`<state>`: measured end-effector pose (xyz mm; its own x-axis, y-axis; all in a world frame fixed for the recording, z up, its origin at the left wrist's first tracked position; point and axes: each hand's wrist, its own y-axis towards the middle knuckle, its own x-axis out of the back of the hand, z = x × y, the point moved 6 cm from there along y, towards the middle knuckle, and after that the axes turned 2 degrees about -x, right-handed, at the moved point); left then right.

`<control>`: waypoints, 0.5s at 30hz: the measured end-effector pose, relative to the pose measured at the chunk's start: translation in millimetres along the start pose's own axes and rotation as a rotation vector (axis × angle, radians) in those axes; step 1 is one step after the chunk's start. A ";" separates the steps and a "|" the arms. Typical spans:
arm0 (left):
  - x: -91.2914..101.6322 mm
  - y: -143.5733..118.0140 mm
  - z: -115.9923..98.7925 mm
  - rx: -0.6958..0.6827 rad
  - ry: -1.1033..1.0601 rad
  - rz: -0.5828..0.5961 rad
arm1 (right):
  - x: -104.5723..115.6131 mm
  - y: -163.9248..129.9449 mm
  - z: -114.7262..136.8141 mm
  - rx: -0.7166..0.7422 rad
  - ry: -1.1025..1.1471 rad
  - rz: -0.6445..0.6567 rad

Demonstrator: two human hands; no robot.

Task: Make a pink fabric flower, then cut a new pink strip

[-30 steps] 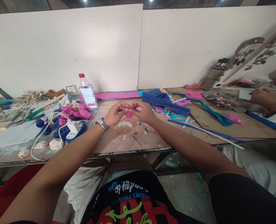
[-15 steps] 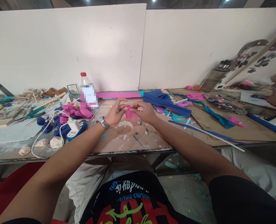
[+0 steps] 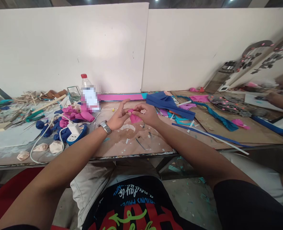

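Left hand (image 3: 118, 119), right hand (image 3: 147, 115) pinch pink fabric (image 3: 135, 119); bottle (image 3: 86, 83), power socket (image 3: 72, 138) to left; blue fabric (image 3: 168, 104) to right

Red-capped clear plastic bottle (image 3: 85, 83) standing by the tabletop (image 3: 117, 150) back edge, and blue-and-white plastic power socket (image 3: 73, 138) nearer the front edge!
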<state>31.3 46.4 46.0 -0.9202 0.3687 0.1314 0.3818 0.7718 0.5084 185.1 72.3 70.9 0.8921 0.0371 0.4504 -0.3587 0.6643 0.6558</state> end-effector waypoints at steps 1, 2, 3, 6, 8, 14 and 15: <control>-0.8 -0.4 0.4 0.003 -0.002 0.008 | -0.7 -0.1 -0.2 -0.002 0.002 0.008; -1.3 -0.7 0.7 0.006 -0.002 0.013 | -1.5 -0.2 -0.2 -0.004 0.005 0.019; -1.7 -0.9 1.2 0.010 -0.002 0.016 | -2.2 -0.3 -0.1 -0.007 0.007 0.032; -2.1 -1.0 2.5 0.024 -0.011 0.020 | -3.1 -0.3 2.1 0.003 0.003 0.057; -2.4 -0.6 3.0 0.022 -0.019 0.024 | -2.8 -0.3 4.7 0.023 -0.008 0.064; -2.1 1.4 3.8 0.009 -0.018 0.039 | -2.3 -0.5 9.4 0.062 -0.040 0.081; -1.8 1.4 3.9 0.009 -0.007 0.041 | -2.7 -0.6 10.0 0.070 -0.047 0.088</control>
<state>33.8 48.8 43.2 -0.9031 0.4038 0.1460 0.4201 0.7605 0.4952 180.2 64.3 75.4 0.8430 0.0571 0.5348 -0.4549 0.6064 0.6522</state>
